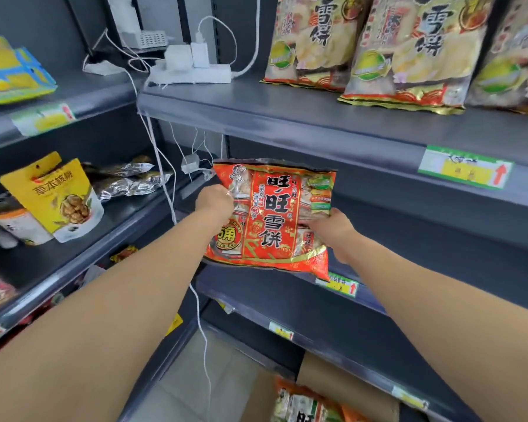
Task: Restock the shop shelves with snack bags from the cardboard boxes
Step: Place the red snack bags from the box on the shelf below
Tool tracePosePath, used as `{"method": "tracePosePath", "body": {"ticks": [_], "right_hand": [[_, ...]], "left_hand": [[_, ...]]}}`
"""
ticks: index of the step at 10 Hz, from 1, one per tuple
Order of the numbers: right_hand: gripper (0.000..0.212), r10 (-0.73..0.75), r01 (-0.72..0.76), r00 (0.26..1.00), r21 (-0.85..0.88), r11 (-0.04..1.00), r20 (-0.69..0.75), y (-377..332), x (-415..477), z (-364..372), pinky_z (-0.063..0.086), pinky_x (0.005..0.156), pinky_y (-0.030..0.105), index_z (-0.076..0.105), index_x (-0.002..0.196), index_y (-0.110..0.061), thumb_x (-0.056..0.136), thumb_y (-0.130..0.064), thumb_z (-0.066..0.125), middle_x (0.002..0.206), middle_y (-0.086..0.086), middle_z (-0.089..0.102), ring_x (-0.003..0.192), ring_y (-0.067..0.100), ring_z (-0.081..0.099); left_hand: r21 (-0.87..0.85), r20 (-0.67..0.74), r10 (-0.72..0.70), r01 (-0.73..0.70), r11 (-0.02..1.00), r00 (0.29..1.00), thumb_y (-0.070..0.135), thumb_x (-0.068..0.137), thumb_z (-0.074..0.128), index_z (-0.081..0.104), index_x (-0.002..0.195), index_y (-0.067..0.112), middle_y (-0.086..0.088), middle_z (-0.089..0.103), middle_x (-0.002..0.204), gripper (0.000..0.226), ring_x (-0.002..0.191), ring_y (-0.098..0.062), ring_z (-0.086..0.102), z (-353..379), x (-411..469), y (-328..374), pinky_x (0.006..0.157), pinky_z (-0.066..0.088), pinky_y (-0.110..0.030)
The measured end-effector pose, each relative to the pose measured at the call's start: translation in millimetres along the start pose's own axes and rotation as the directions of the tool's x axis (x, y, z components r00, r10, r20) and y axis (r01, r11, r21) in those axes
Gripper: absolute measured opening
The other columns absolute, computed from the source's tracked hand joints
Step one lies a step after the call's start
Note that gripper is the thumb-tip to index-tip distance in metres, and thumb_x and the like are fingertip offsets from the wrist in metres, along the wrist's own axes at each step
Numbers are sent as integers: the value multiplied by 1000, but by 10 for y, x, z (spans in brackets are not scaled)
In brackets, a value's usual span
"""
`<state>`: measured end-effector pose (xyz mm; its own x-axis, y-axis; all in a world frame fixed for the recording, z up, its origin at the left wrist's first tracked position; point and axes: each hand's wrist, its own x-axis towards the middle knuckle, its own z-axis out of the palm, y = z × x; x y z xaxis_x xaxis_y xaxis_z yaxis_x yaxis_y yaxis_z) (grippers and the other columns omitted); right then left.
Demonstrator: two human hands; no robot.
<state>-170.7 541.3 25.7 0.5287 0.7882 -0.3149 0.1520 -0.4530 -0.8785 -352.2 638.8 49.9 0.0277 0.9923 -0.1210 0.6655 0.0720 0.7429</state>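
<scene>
A red snack bag [275,214] with black characters is held upright in front of the second grey shelf [287,287]. My left hand [215,202] grips its left edge and my right hand [333,228] grips its right edge; the fingers are hidden behind the bag. Its lower edge hangs just above the shelf's front lip. A cardboard box [348,388] stands on the floor at the bottom, with more orange snack bags [305,406] inside.
The upper shelf [317,123] carries gold snack bags [409,50] and a white power strip [192,73] whose cables [165,175] hang down beside my left arm. On the left rack stand a yellow walnut pouch [55,196], silver packets [128,184] and cups.
</scene>
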Motion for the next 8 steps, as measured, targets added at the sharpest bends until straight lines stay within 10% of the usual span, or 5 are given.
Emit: {"method": "tracePosePath", "body": {"ticks": [4,7,8], "right_hand": [[30,4,-35,945,-87,996,-326,-228,1400,887,40,104,47,48,121,-15,92,-17,48,108,9,65,110,33,56],[40,-69,70,845,-19,997,-531,-155,1733,1166,45,96,40,47,132,-19,94,-10,39,81,-8,52,125,34,40],[45,-70,100,835,26,995,-545,-110,1778,1211,34,80,28,41,138,-19,95,-6,35,103,6,58,128,30,29]], "left_hand": [[-392,137,13,43,919,990,14,98,50,58,92,19,3,55,76,12,68,-17,57,300,1741,-99,74,56,-37],[-454,88,132,-78,888,987,12,97,47,57,66,26,1,63,95,35,91,-24,64,709,2385,-267,86,55,-37],[-466,71,168,-116,877,983,10,97,46,57,67,26,2,63,98,36,91,-23,65,779,2491,-269,80,54,-34]]}}
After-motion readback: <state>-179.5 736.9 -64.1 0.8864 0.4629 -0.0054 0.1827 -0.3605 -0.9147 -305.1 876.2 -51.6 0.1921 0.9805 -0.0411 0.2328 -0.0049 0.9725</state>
